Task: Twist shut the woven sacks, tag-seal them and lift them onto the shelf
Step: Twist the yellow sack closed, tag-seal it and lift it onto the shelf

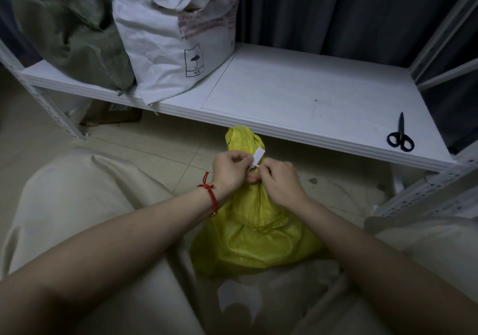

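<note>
Head view has your yellow sack (254, 233) standing on the floor (155, 151) between your knees. Its neck is gathered and its long axis runs away from you, toward the shelf (297, 88) edge just beyond it.

— Both your grips meet at that neck. Your left grip (227, 170), on the sack's left, pinches the thin strap just below the white tag (259, 154). Your right grip (280, 183), on the sack's right, has its fingertips pressed together on the same strap.

Neither is nearer, then. The tag stands up between them, with the sack's loose mouth flaring just past it.

— I can't tell whether the strap is closed round the neck. I'd judge you are mid-seal, so the next pull should run across the neck, not along it.

What fills the yellow sack is hidden. It bulges low and wide under your wrists.

— After sealing comes the lift. The shelf lies beyond the sack and above it, with a bare stretch of board straight ahead.

Far left of the sack, on that board, a white sack (176, 37) stands beside a green sack (72, 29), touching. Their contents don't show either.

— Scissors (400, 138) lie on the board well right of the sack, near the front edge. Keep your swing clear of them.
</note>
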